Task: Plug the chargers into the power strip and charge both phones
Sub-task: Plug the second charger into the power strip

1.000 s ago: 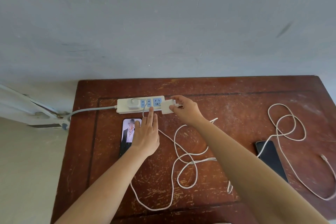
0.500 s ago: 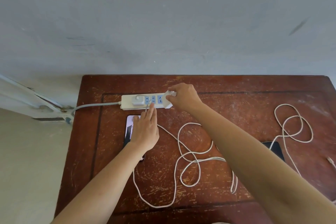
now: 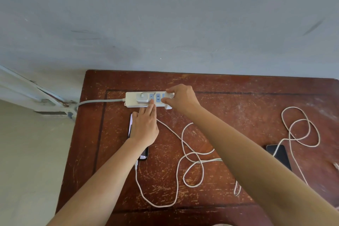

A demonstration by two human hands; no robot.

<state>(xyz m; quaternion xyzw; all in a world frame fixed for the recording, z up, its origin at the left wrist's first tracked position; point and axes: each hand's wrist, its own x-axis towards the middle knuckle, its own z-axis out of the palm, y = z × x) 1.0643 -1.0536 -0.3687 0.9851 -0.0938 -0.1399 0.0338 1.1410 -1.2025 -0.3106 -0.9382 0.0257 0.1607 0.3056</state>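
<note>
Head view, 2 phones, 2 chargers, 1 power strip (image 3: pixel 132 97), right hand (image 3: pixel 180 98) gripping second charger (image 3: pixel 169 97), left hand (image 3: pixel 145 126) flat, released.

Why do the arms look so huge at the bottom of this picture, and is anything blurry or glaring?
Head view: the wide-angle lens stretches whatever is near the edges, so the forearms balloon and the table splays outward. Lighting is soft and even, with only faint shadows and no strong glare. The power strip and both hands, left hand and right hand, look reasonably sharp.
</note>
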